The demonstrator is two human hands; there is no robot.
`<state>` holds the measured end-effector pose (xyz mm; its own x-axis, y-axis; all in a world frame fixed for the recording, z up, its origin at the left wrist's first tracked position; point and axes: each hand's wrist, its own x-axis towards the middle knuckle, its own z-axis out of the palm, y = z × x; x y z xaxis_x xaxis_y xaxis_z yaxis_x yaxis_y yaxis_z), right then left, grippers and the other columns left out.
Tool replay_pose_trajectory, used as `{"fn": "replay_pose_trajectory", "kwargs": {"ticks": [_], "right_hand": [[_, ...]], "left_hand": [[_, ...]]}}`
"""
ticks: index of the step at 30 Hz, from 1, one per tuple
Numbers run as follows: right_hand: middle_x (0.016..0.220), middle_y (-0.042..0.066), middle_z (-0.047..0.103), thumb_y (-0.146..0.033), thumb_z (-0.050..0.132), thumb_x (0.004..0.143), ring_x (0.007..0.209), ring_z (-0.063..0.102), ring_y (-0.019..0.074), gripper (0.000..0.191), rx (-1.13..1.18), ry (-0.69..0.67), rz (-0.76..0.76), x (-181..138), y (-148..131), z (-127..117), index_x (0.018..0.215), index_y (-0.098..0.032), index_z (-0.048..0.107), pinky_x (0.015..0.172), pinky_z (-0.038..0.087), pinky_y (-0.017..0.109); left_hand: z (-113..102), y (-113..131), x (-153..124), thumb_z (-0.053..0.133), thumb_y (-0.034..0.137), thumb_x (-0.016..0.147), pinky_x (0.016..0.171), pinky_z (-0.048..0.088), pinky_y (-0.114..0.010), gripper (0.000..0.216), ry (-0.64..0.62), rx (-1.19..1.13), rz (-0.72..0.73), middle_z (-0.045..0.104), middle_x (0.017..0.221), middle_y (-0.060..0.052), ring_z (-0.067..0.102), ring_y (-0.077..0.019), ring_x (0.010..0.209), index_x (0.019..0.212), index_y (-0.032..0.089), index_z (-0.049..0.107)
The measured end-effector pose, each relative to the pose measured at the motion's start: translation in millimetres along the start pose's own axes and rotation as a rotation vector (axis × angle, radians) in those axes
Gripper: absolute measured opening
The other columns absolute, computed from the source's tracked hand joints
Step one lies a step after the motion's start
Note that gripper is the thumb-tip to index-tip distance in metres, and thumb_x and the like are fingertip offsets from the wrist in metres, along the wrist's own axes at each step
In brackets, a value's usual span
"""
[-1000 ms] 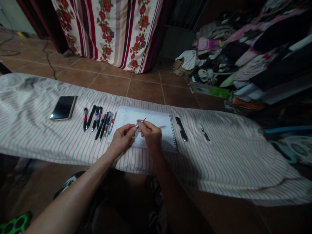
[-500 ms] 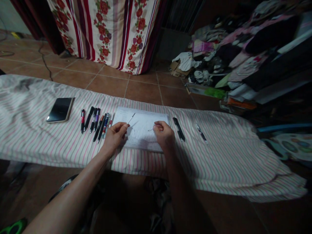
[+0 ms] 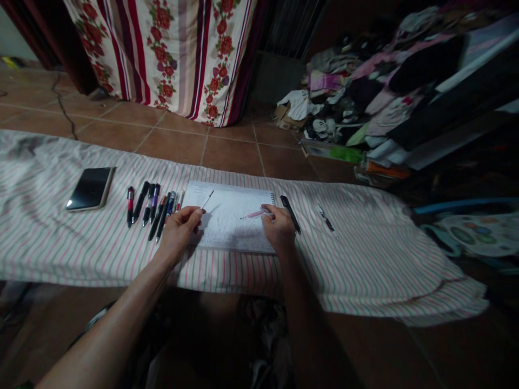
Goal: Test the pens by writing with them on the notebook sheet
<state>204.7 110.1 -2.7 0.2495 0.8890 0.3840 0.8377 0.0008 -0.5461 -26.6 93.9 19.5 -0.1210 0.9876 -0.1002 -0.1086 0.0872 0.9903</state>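
Observation:
My left hand (image 3: 182, 226) is closed, with thumb and forefinger pinching a thin white pen refill (image 3: 207, 199) with a dark end that points up and away. My right hand (image 3: 279, 227) is closed around a pink pen (image 3: 254, 214), whose dark tip points left over the page. Fingers hide the pen's back part. Beneath both hands lies a spiral notebook (image 3: 231, 237), open at a whitish page with faint marks. Right beside my right hand, a black pen (image 3: 290, 213) rests on the cloth.
Several pens (image 3: 151, 205) lie in a row left of the notebook, with a dark-screened tablet (image 3: 91, 188) beyond them. Another pen (image 3: 327, 221) lies to the right. A striped cloth (image 3: 365, 259) covers the table. Piled clothes (image 3: 348, 92) and a floral curtain (image 3: 182, 54) stand behind.
The pink pen now shows in my right hand, where only a small dark tip showed before. My left hand keeps the refill. The whole view has shifted slightly.

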Motion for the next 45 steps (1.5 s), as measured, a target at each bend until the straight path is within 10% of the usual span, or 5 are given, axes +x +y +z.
{"fn": "replay_pose_trajectory", "kwargs": {"ticks": [45], "right_hand": [[0.095,0.007,0.057,-0.019,0.059,0.074,0.091,0.047,0.0226,0.01,0.009,-0.078,-0.276,-5,-10,32,0.073,-0.022,0.069,0.084,0.041,0.036]], "left_hand": [[7,-3,-12,0.068,0.039,0.061,0.043,0.031,-0.018,0.029,-0.115,-0.001,-0.174,0.048,0.05,0.004,0.04,-0.0056,0.044,0.073,0.013,0.062]]}}
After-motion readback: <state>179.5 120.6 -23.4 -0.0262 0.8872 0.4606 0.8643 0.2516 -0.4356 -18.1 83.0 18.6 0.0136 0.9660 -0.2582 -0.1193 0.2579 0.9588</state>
